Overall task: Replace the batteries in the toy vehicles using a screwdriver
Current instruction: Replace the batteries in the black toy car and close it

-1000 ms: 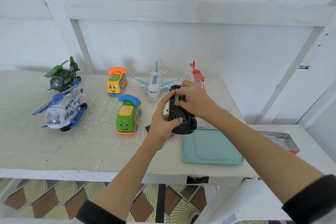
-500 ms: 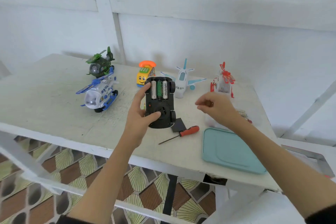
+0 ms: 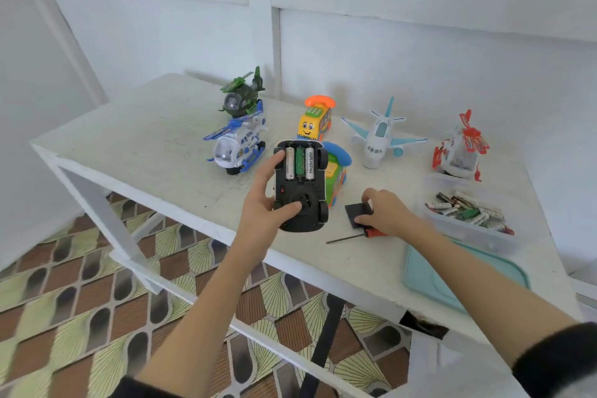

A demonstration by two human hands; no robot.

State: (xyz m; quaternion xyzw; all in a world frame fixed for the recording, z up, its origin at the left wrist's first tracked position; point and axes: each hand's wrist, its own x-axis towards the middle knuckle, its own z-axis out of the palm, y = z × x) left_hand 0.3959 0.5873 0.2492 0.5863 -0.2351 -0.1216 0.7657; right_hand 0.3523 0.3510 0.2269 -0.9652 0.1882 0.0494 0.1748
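My left hand [image 3: 261, 203] grips a black toy car [image 3: 300, 187] held upside down above the table. Its battery bay is uncovered and three batteries [image 3: 299, 163] lie in it side by side. My right hand [image 3: 386, 213] is down on the table, fingers and thumb pinching the black square battery cover [image 3: 357, 213]. Just under that hand lies a screwdriver [image 3: 350, 237] with a red handle, partly hidden by the hand.
A clear tub of loose batteries [image 3: 468, 213] and a teal lid [image 3: 429, 271] sit at the right. Toys stand behind: green helicopter [image 3: 240, 97], blue-white helicopter [image 3: 237, 147], yellow phone car [image 3: 315, 119], green phone car [image 3: 336, 174], white plane [image 3: 381, 136], red-white helicopter [image 3: 460, 149]. The table's front edge [image 3: 200, 229] is close.
My right hand left the car's battery bay, moved right and came down onto the battery cover. The left hand keeps the car, batteries now exposed. The camera swung left.
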